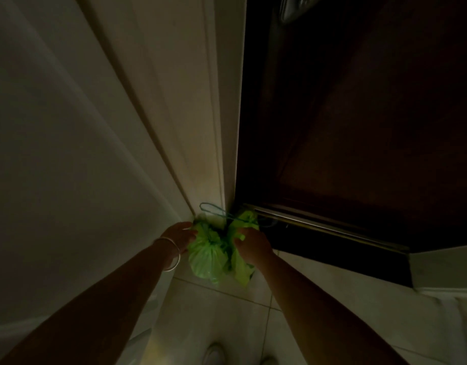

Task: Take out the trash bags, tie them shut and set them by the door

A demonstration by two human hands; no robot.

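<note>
Two green trash bags are seen on the tiled floor (pixel 221 320), in the corner between the pale wall (pixel 69 154) and the dark door (pixel 358 114). The left bag (pixel 207 255) is touched at its 9 o'clock side by the left hand (pixel 180 237), fingers relaxed. The right bag (pixel 244 222) is pinched at its gathered top by the right hand (pixel 252 246). A blue drawstring (pixel 214 208) is looped at 12 o'clock.

Both forearms are bare, without sleeves. A thin silver bangle (pixel 171 255) circles the left wrist. Pale shoes (pixel 214 353) show below.
</note>
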